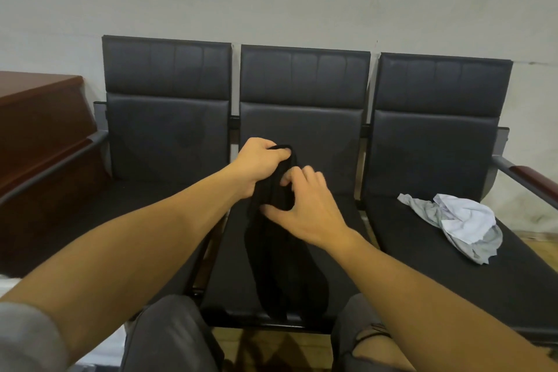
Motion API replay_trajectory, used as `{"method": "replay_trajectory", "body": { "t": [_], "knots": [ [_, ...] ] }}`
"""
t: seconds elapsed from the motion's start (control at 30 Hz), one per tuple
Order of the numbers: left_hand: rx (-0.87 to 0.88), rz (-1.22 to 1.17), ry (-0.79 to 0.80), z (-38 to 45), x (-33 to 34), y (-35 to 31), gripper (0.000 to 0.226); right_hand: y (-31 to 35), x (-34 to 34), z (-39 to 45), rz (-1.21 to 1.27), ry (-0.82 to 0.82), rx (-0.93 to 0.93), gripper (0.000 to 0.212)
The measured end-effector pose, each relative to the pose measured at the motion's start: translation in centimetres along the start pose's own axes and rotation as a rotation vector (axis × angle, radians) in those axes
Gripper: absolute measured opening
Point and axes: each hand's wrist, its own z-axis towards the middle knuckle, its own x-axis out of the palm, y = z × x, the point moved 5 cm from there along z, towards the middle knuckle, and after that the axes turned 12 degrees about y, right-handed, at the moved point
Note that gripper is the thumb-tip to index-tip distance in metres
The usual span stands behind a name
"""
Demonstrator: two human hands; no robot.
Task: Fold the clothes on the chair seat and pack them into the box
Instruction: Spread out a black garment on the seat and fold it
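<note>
Fingers (279, 157) of the left hand (256, 163) and right hand (305, 205) pinch a black garment (280, 266) hanging over the middle chair seat (347, 296); folding seems underway, likely needing it spread flat next.

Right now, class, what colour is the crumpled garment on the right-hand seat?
Pale grey and white garment, shown in the head view.

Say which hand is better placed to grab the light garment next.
Right, probably. The light grey garment lies on the right-hand seat, on the right hand's side. The left hand grips the top of the black garment and would have to cross over.
</note>
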Motion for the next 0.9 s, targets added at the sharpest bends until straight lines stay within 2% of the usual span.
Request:
{"method": "replay_trajectory", "body": {
  "t": [0.07, 0.1, 0.13, 0.27, 0.37, 0.43, 0.5, 0.57, 0.63, 0.7, 0.73, 0.77, 0.8, 0.83, 0.87, 0.9],
  "knots": [
    [0.008, 0.006, -0.004, -0.1, 0.1, -0.2, 0.017, -0.9, 0.9, 0.2, 0.187, 0.154, 0.087, 0.041],
    [0.016, 0.030, -0.006, -0.2, 0.0, -0.3, 0.016, -1.4, 0.9, 0.3, 0.250, 0.179, 0.111, 0.031],
    [0.025, 0.060, -0.002, -0.2, 0.0, -0.4, 0.017, -1.6, 0.5, 0.4, 0.260, 0.172, 0.121, 0.023],
    [0.050, 0.206, 0.120, -1.1, -1.1, -1.0, 0.032, -2.5, -2.0, 0.9, 0.222, 0.103, 0.191, 0.026],
    [0.084, 0.596, 0.274, -2.1, -2.0, -1.7, 0.038, -4.2, -4.4, 1.3, 0.217, -0.027, 0.276, 0.031],
    [0.044, 0.941, 0.362, -2.4, -2.9, -1.5, 0.033, -6.0, -5.7, 1.4, 0.459, -0.133, 0.362, 0.027],
    [-0.002, 1.239, 0.363, -2.1, -4.5, -1.2, 0.025, -7.3, -6.4, 1.4, 0.747, -0.200, 0.447, 0.016],
    [-0.018, 1.435, 0.296, -1.8, -6.0, -1.0, 0.021, -8.1, -6.9, 1.2, 0.831, -0.216, 0.469, 0.006],
    [0.025, 1.431, 0.215, -1.5, -7.2, -1.1, 0.019, -8.1, -7.4, 1.1, 0.697, -0.178, 0.391, 0.015],
    [0.093, 1.315, 0.144, -1.3, -7.8, -1.6, 0.008, -7.0, -7.5, 1.0, 0.375, -0.011, 0.188, 0.023],
    [0.117, 1.269, 0.107, -1.2, -8.1, -1.8, 0.004, -6.3, -7.0, 0.8, 0.181, 0.150, 0.110, 0.038],
    [0.125, 1.228, 0.075, -1.0, -8.2, -2.0, 0.006, -5.9, -6.2, 0.7, -0.023, 0.317, 0.081, 0.062],
    [0.120, 1.182, 0.056, -0.8, -8.4, -2.1, 0.008, -5.8, -5.6, 0.7, -0.221, 0.448, 0.086, 0.084],
    [0.123, 1.131, 0.045, -0.8, -8.4, -2.1, 0.008, -5.9, -5.1, 0.8, -0.406, 0.520, 0.101, 0.095],
    [0.140, 1.075, 0.035, -0.7, -8.4, -2.2, 0.008, -6.1, -4.9, 1.1, -0.552, 0.546, 0.110, 0.096],
    [0.163, 1.024, 0.028, -0.7, -8.3, -2.3, 0.008, -6.3, -4.9, 1.4, -0.657, 0.557, 0.125, 0.086]
  ]
}}
